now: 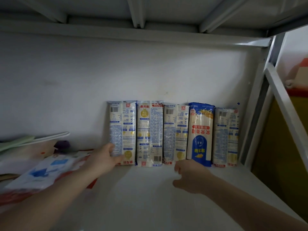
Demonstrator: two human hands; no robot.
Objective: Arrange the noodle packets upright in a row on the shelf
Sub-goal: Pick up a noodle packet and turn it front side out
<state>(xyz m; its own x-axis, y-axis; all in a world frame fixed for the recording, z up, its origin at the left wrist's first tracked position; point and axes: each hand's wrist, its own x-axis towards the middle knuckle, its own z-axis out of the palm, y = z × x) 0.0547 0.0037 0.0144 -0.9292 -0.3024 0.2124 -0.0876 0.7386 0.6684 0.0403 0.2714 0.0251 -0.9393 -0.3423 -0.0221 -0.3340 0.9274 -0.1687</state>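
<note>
Several noodle packets stand upright side by side against the back wall of the white shelf (pixel 150 189). The leftmost packet (pixel 124 130) is clear with blue print. My left hand (pixel 103 159) grips its lower left edge, thumb across the front. A blue-and-white packet (pixel 200 130) stands second from the right, and the rightmost packet (pixel 226 135) is next to the shelf's side post. My right hand (pixel 190 177) hovers over the shelf just below the blue packet, fingers loosely curled, holding nothing.
A loose heap of blue, white and red bags (pixel 43 170) lies at the left of the shelf, with a purple object (pixel 61 145) and pale flat sheets (pixel 33 140) behind it. The metal frame post (pixel 260 104) bounds the right side. The upper shelf (pixel 150 12) hangs overhead.
</note>
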